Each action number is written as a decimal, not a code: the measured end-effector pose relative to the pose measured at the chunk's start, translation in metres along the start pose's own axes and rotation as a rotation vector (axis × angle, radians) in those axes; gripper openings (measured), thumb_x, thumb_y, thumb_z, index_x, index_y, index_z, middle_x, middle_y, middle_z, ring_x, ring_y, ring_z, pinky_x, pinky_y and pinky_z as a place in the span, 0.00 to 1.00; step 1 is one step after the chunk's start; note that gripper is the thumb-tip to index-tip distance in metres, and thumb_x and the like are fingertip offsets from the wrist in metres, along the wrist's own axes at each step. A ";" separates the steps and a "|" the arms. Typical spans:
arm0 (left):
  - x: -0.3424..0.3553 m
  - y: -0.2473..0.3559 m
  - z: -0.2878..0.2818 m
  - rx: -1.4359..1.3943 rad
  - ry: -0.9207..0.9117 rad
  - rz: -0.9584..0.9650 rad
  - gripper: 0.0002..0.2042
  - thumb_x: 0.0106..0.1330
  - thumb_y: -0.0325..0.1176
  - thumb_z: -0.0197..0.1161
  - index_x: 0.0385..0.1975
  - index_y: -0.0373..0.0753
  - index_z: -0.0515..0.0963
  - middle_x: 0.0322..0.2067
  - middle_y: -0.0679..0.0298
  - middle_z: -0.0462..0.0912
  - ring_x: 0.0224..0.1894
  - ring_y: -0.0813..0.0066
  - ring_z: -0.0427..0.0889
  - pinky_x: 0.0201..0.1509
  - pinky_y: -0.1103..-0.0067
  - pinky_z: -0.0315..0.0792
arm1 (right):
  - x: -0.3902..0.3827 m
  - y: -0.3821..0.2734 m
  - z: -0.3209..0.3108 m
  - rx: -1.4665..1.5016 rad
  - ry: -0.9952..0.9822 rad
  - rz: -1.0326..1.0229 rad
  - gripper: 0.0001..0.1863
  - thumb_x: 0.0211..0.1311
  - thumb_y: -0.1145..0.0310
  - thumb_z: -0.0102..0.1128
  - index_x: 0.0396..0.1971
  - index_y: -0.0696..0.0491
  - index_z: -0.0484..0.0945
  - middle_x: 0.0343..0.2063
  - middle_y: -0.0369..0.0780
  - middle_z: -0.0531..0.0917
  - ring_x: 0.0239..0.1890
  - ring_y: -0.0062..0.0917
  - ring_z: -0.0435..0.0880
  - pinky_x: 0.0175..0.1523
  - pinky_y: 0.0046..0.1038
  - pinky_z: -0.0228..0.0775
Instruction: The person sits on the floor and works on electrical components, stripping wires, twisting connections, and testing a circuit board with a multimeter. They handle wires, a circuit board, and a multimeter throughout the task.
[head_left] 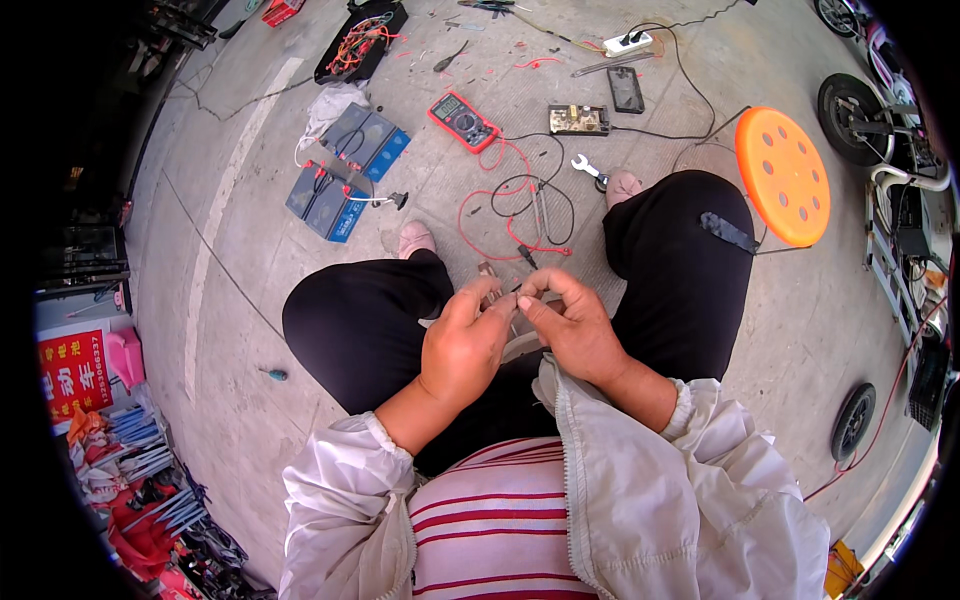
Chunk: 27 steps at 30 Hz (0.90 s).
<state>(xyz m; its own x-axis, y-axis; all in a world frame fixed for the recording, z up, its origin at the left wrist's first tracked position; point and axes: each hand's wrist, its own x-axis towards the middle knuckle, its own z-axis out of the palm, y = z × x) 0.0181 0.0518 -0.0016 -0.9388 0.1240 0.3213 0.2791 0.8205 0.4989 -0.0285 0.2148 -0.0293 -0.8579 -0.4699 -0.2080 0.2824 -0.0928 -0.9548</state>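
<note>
Both hands pinched on a small wire end [508, 293] over lap, close for fine work: left hand [462, 345] steadying, right hand [570, 325] gripping. Red meter [463, 121] w/ leads beyond knees; orange stool [783, 175] right of meter.

I am sitting over rough, matt grey concrete floor [300, 330]. My jacket sleeves [690, 480] are looking like thin, slightly shiny pale cloth, my trousers [360, 320] like matt black cloth. The stool seat [783, 175] is showing as smooth, glossy orange plastic. The spanner [587, 166] is gleaming as bright metal. The meter [463, 121] is wearing a red rubbery-looking casing.
</note>
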 end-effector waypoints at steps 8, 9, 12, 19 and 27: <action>0.013 -0.010 -0.012 -0.249 -0.276 -0.142 0.07 0.56 0.22 0.69 0.34 0.34 0.82 0.42 0.56 0.77 0.40 0.63 0.79 0.42 0.73 0.74 | 0.001 -0.005 -0.009 -0.361 -0.056 -0.259 0.04 0.63 0.77 0.61 0.37 0.55 0.77 0.35 0.34 0.72 0.29 0.14 0.72 0.33 0.19 0.66; 0.015 -0.014 -0.014 -0.305 -0.323 -0.152 0.06 0.56 0.22 0.69 0.33 0.34 0.82 0.41 0.56 0.76 0.40 0.64 0.79 0.42 0.74 0.73 | 0.001 -0.008 -0.009 -0.375 -0.069 -0.242 0.05 0.62 0.77 0.61 0.37 0.55 0.78 0.34 0.35 0.73 0.30 0.15 0.72 0.35 0.20 0.67; 0.017 -0.018 -0.020 -0.518 -0.433 -0.362 0.05 0.55 0.22 0.70 0.29 0.34 0.80 0.38 0.59 0.74 0.38 0.68 0.77 0.40 0.77 0.71 | -0.001 -0.015 -0.008 -0.398 -0.104 -0.212 0.05 0.61 0.77 0.61 0.37 0.55 0.78 0.34 0.36 0.73 0.32 0.18 0.73 0.38 0.22 0.68; 0.012 -0.029 -0.013 -0.641 -0.472 -0.458 0.06 0.55 0.23 0.70 0.26 0.32 0.78 0.35 0.58 0.75 0.38 0.66 0.78 0.42 0.75 0.72 | 0.000 -0.013 -0.008 -0.400 -0.149 -0.221 0.05 0.62 0.77 0.60 0.37 0.54 0.79 0.34 0.36 0.74 0.35 0.20 0.74 0.40 0.23 0.69; 0.012 -0.023 -0.013 -0.606 -0.471 -0.492 0.07 0.60 0.25 0.68 0.35 0.33 0.80 0.42 0.55 0.80 0.43 0.65 0.80 0.48 0.76 0.73 | 0.000 -0.003 -0.008 -0.261 -0.102 -0.121 0.03 0.64 0.76 0.59 0.37 0.55 0.77 0.31 0.33 0.75 0.34 0.16 0.73 0.40 0.21 0.67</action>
<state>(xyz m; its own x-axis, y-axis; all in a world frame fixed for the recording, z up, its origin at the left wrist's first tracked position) 0.0028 0.0271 0.0017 -0.9283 0.1615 -0.3351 -0.2414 0.4236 0.8731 -0.0328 0.2224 -0.0280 -0.8276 -0.5557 -0.0795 0.0495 0.0688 -0.9964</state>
